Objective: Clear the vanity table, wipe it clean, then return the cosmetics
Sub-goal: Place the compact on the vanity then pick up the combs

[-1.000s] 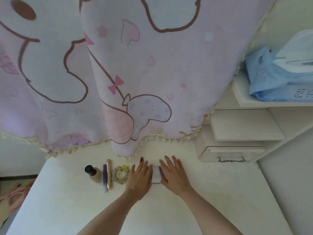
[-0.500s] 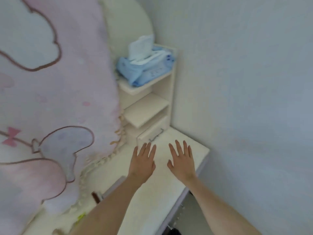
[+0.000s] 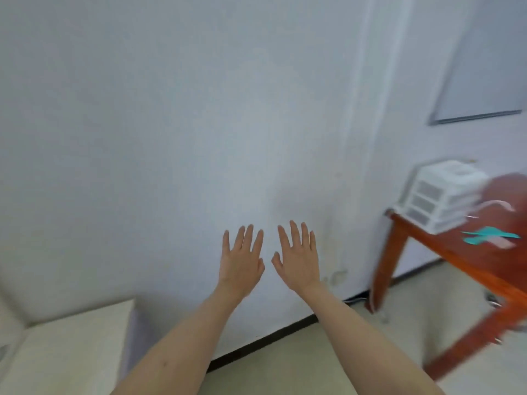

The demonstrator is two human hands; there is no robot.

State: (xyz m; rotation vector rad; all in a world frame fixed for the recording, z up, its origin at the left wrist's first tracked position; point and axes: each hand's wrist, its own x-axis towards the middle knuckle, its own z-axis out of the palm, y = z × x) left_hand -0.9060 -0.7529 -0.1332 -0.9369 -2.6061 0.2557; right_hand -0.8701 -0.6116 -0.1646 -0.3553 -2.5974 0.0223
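Note:
My left hand (image 3: 242,259) and my right hand (image 3: 298,256) are raised side by side in front of a blank white wall, fingers straight and spread, holding nothing. Only a corner of the cream vanity table (image 3: 71,346) shows at the bottom left, bare where visible. The cosmetics, the hair tie and the wipe packet are out of view.
A reddish-brown wooden table (image 3: 467,260) stands at the right, carrying a white plastic drawer unit (image 3: 440,195) and a blurred teal object (image 3: 487,235). Beige floor (image 3: 342,352) lies between the two tables, with a dark baseboard along the wall.
The view has swung right, away from the vanity top and its shelves to the bare wall and the wooden table. Both hands lifted off the tabletop and stay flat, empty.

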